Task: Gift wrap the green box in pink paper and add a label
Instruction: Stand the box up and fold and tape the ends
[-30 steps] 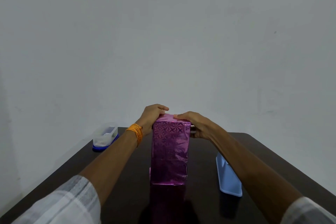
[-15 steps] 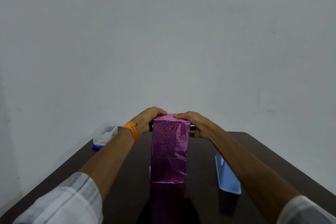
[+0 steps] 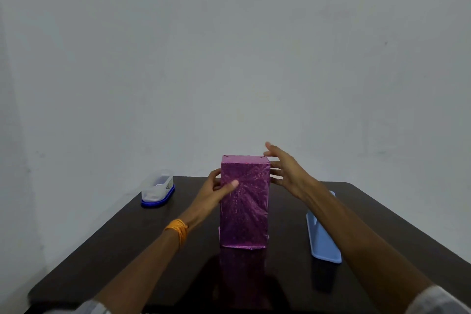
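The box (image 3: 244,201) stands upright in the middle of the dark table (image 3: 127,245), fully covered in shiny pink patterned paper, so no green shows. My left hand (image 3: 212,192) grips its upper left side, thumb on the front face and fingers round the left edge. To the right of the box's top, my right hand (image 3: 285,171) hovers with fingers spread and straight, holding nothing; whether it touches the paper is unclear. No label is visible.
A clear plastic container with a blue base (image 3: 158,190) sits at the table's far left. A light blue flat tray (image 3: 322,239) lies to the right of the box, partly under my right forearm. A plain wall stands close behind the table.
Both hands have left the box's top. The left hand slid down to grip the upper left side; the right hand lifted off to the right and opened. The view tilted slightly.
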### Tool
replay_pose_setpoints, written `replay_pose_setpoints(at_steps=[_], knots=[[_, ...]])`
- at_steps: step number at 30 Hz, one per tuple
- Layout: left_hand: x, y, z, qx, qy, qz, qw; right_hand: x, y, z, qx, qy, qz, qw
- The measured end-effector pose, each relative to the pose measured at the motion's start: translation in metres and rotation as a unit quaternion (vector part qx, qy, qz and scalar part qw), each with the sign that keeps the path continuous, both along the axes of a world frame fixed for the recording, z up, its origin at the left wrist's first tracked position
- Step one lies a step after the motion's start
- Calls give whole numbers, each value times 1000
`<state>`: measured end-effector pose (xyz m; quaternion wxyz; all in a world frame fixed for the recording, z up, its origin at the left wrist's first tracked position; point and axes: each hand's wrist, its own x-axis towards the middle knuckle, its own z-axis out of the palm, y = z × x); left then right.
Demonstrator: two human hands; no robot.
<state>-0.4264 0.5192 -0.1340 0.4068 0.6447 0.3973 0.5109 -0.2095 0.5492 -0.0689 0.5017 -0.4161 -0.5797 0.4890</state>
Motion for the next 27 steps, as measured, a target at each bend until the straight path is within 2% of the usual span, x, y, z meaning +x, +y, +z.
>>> replay_pose_setpoints(at_steps=[2, 7, 11, 14, 16, 18, 21, 27], knots=[[2, 0, -6, -10, -21, 9, 1000, 6, -4, -15, 38, -5, 16, 999], [16, 1, -21, -44, -34, -9, 998, 12, -9, -80, 58, -132, 38, 989], [9, -3, -35, -85, 10, 1, 996, 3, -10, -105, -29, -40, 4, 999], [-1, -4, -28, -102, 60, 30, 993, -5, -2, -94, -19, -90, -62, 994], [-5, -8, -15, -139, 97, 17, 985, -9, 7, -83, -44, -105, -61, 992], [-10, -9, -7, -185, 89, 26, 978, -10, 21, -80, -98, -96, -56, 989], [-17, -6, -10, -205, 84, 57, 974, -5, 56, -109, -127, -75, -38, 988], [-15, -9, -31, -209, 113, 34, 971, -12, 6, -115, -162, -113, -71, 978]])
